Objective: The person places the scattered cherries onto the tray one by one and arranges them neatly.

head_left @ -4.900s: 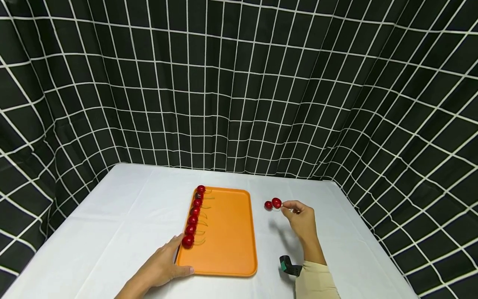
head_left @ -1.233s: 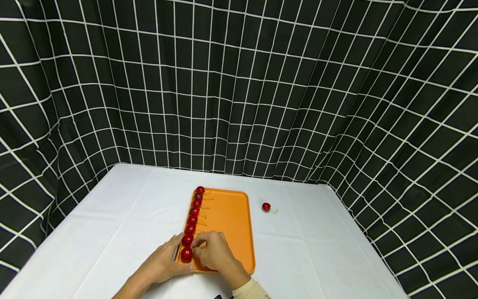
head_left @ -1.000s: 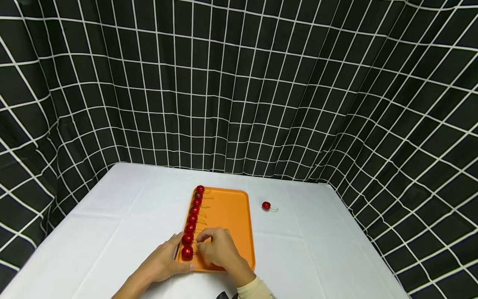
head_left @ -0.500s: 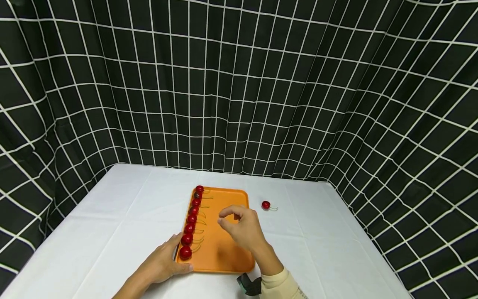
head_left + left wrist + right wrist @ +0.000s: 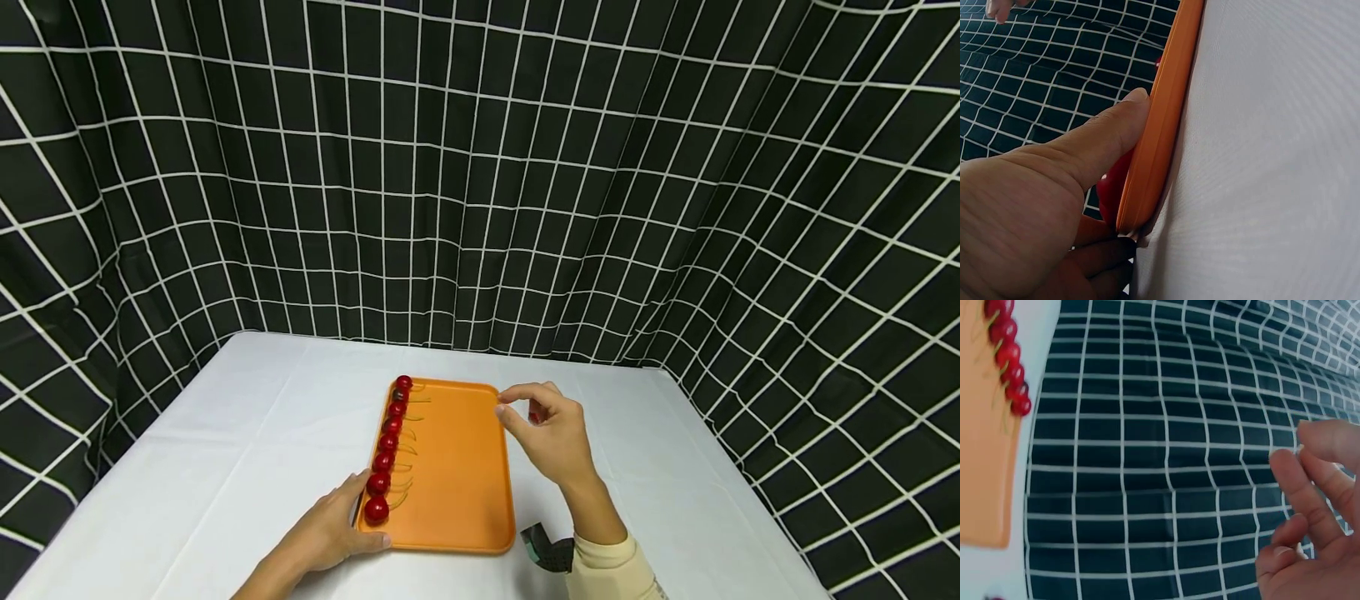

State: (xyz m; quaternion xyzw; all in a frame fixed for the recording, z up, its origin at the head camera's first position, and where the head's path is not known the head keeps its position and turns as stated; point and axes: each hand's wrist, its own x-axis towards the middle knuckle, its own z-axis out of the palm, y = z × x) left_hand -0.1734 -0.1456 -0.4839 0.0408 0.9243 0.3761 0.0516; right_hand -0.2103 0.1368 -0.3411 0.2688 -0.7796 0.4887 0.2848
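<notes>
Along the left side of the orange tray [image 5: 457, 475] runs a column of several red cherries [image 5: 388, 443], their stems pointing right. My left hand [image 5: 322, 527] grips the tray's near left corner, thumb on the front rim and fingers by the left edge. In the left wrist view the thumb [image 5: 1104, 134] presses the tray's outer wall. My right hand [image 5: 558, 437] is raised just past the tray's right edge, thumb and index finger apart with nothing between them. A lone cherry [image 5: 535, 412] shows partly behind that hand. In the right wrist view its fingers [image 5: 1310, 506] are loosely bent.
A white cloth [image 5: 247, 433] covers the table. Black curtains with a white grid [image 5: 465, 183] stand behind it and at both sides. A dark strap-like device [image 5: 547, 550] is attached near my right wrist.
My right hand placed a cherry at the near end of the column, let go of its stem, then rose and moved right, towards the lone cherry. The left hand stayed at the tray corner.
</notes>
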